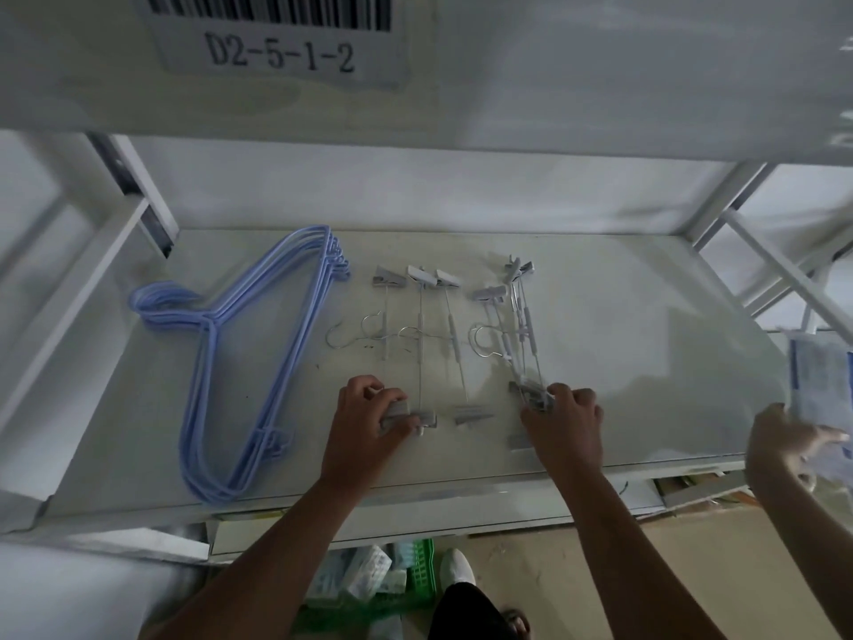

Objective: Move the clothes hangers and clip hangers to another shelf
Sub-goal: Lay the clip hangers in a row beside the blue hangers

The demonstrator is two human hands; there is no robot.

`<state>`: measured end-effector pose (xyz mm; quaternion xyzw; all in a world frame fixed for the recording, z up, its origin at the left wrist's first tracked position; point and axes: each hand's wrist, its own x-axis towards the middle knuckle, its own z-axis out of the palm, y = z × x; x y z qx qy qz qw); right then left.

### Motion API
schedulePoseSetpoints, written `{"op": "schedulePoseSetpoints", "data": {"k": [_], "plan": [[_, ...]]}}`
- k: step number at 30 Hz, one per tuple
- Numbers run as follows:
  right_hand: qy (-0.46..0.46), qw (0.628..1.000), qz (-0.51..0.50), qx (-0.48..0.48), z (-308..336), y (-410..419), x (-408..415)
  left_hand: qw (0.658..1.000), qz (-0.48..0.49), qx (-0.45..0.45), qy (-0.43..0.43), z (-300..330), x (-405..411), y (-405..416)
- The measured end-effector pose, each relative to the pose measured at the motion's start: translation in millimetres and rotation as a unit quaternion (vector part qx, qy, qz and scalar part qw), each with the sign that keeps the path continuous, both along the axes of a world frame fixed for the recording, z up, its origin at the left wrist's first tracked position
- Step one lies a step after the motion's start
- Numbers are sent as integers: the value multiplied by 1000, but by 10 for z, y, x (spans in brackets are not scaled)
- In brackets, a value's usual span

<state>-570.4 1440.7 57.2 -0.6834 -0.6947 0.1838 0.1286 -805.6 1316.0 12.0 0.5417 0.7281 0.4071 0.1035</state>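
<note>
Blue hangers [240,362] lie stacked at frame left on the shelf [623,339]; both hands, left [369,422] and right [565,420], grip clip hangers [461,325] at centre.

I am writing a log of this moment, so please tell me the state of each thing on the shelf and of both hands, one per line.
blue hangers: stacked flat on the shelf's left side, untouched.
loose clip hangers: lying flat, spread side by side.
bundled clip hangers: gathered together, near end held.
left hand: gripping a clip at a loose hanger's near end.
right hand: gripping the bundle's near clips.
shelf: bearing all the hangers.
</note>
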Motion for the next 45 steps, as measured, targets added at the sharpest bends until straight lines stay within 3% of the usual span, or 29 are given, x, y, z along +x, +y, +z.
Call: {"op": "schedulePoseSetpoints", "data": {"k": [6,15,27,37,42,45], "plan": [[72,996,-43,-26,3,166,83,1000,-1,-2,1,1,-2,-13],[92,990,-108,-27,56,488,304,1000,-2,-6,-5,-12,-23,4],[176,973,-145,41,-188,56,258,1000,-4,4,-12,-21,-27,-7],[148,987,-59,-23,-90,-43,143,1000,-6,20,-10,-41,-33,-13],[142,983,-104,61,0,46,195,1000,-8,27,-10,-48,-26,-11],[112,985,-116,53,59,244,266,1000,-10,24,-12,-51,-33,-6]]}}
